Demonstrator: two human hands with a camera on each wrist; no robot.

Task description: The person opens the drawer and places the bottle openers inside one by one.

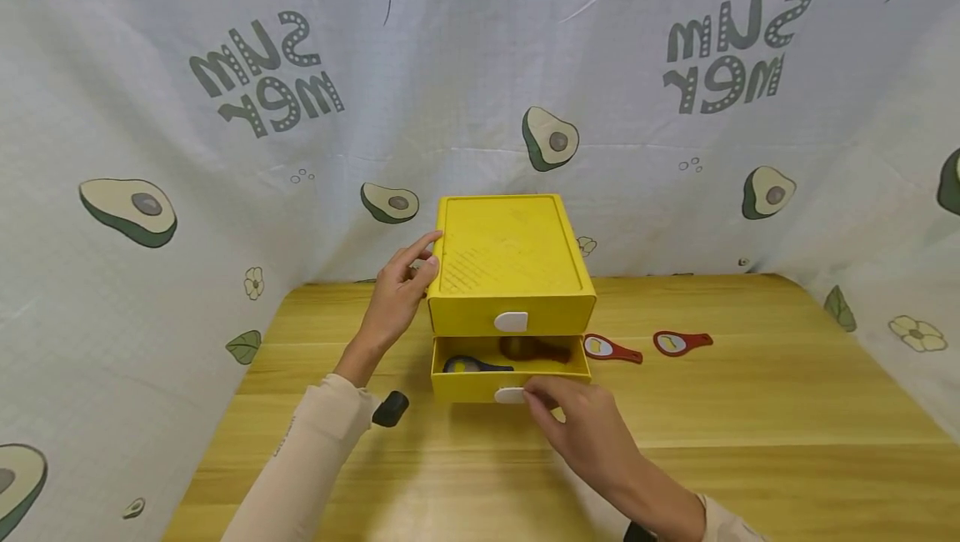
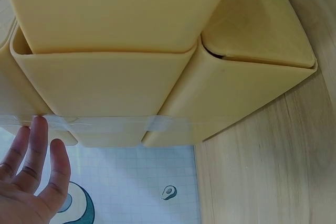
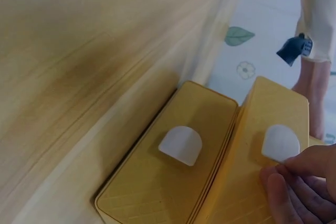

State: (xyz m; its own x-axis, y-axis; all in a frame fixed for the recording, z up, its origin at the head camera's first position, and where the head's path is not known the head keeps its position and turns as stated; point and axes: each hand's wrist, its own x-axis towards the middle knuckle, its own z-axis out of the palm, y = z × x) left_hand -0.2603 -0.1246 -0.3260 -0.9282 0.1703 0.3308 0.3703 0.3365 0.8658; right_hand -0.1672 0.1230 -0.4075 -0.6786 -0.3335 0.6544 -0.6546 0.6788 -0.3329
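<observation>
A yellow drawer unit (image 1: 517, 246) of stacked, taped-together tiers stands on the table. Its middle drawer (image 1: 465, 388) is pulled partway out, while the bottom drawer (image 3: 149, 187) sits closed beneath it. My right hand (image 1: 592, 434) pinches the white handle (image 3: 281, 143) of that middle drawer between thumb and fingertips. At the unit's upper left side, my left hand (image 1: 397, 292) rests its fingertips against the wall, fingers fairly straight in the left wrist view. Inside the drawer lie a dark blue paddle-shaped piece (image 1: 468, 364) and a shadowed brownish-red one (image 1: 532, 349).
Two red paddle-shaped pieces with white oval faces, a nearer one (image 1: 612, 348) and a farther one (image 1: 681, 343), lie right of the unit on the wooden table (image 1: 787, 409). An avocado-print cloth (image 1: 465, 67) hangs close behind and along both sides.
</observation>
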